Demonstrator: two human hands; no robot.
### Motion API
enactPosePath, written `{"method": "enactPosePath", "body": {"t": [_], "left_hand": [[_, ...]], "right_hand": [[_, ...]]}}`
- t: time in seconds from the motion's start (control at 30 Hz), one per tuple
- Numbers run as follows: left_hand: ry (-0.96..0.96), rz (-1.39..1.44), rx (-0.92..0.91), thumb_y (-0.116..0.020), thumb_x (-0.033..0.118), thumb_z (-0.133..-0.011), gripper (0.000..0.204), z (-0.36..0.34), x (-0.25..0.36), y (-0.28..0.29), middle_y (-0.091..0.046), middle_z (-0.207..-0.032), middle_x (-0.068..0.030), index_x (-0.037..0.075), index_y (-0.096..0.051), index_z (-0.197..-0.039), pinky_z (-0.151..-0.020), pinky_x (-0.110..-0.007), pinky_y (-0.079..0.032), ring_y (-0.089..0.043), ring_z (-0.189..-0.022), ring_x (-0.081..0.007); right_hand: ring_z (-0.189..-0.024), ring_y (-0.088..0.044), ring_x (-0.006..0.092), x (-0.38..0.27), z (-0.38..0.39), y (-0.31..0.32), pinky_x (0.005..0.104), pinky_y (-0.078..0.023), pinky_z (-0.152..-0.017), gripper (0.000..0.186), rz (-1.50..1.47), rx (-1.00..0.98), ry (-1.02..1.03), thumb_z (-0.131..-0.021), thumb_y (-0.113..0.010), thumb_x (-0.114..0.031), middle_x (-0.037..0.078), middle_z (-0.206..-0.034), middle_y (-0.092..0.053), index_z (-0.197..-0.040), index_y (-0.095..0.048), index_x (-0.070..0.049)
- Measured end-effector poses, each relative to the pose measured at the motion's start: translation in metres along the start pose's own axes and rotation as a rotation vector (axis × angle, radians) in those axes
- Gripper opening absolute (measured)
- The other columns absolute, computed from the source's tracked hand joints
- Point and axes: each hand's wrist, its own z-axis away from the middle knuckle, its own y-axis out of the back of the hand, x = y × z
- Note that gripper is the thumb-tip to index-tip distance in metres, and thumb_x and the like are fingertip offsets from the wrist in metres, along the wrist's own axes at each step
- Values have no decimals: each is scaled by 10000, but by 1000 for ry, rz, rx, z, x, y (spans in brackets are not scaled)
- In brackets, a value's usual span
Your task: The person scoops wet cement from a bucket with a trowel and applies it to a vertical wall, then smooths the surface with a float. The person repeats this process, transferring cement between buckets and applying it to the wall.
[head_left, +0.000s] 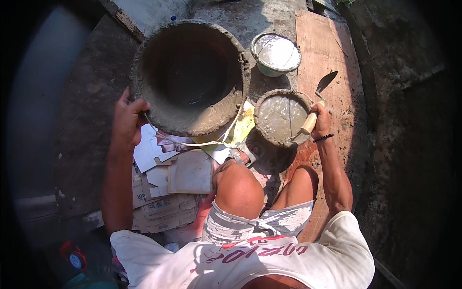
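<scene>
My left hand [129, 115] is closed at the left rim of a large, mortar-crusted tub [219, 113]; its fingers are partly hidden. A pale rope [204, 143] runs from beside that hand along the tub's near side. The tub's dark inside has wet grey mortar smeared on its wall. In my right hand [321, 121] is a trowel [308, 124], its wooden handle gripped and its pointed blade tilted up and away. This hand is against the right rim of a small bucket [281, 115] filled with cloudy grey liquid.
Behind that bucket stands another bucket [276, 50] with whitish contents and a wire handle. A wooden board [337, 62] lies along the right beside a rough wall [409, 96]. Flattened cardboard [166, 212] and a pale square panel [191, 172] lie left of my knees.
</scene>
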Motion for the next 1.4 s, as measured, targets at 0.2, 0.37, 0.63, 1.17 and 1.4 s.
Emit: {"method": "enactPosePath", "body": {"t": [0.2, 0.37, 0.63, 1.17, 1.4], "left_hand": [[9, -113, 169, -550, -86, -724, 850, 42, 7, 16, -543, -1167, -156, -41, -190, -1492, -830, -391, -546, -595, -936, -210], [45, -142, 177, -558, -74, -704, 890, 38, -17, 47, -548, -1146, -190, -44, -165, -1501, -763, -395, -565, -606, -916, -242], [154, -298, -51, -562, -60, -696, 839, 20, -61, 28, -603, -1033, -183, -65, -234, -1468, -595, -376, -579, -650, -786, -229], [93, -519, -418, -643, -19, -661, 724, -12, -222, -24, -629, -856, -126, -86, -446, -1354, -496, -300, -426, -530, -573, -155], [251, -352, -393, -655, 15, -679, 665, -6, -265, -21, -634, -876, -138, -55, -474, -1315, -490, -316, -440, -542, -576, -165]], "right_hand": [[-528, -508, 152, 8, -1, 40, 310, -438, -503, 125, 133, -52, 57, -791, -632, -138, 27, -653, -518, -785, -542, -52], [-623, -588, 141, 26, -11, 89, 335, -474, -545, 155, 540, 35, 79, -782, -619, -166, 65, -724, -610, -822, -614, -16], [-521, -554, 168, 26, 11, 144, 321, -455, -481, 226, 884, 147, 224, -801, -645, -200, 70, -688, -572, -911, -551, -27], [-817, -661, 371, -13, 58, 76, 469, -523, -699, 132, 2048, -7, 673, -861, -522, -115, 197, -826, -665, -947, -602, -55], [-801, -704, 320, 23, 21, 61, 426, -557, -664, 149, 2218, 48, 721, -866, -514, -97, 193, -814, -692, -884, -647, -34]]}}
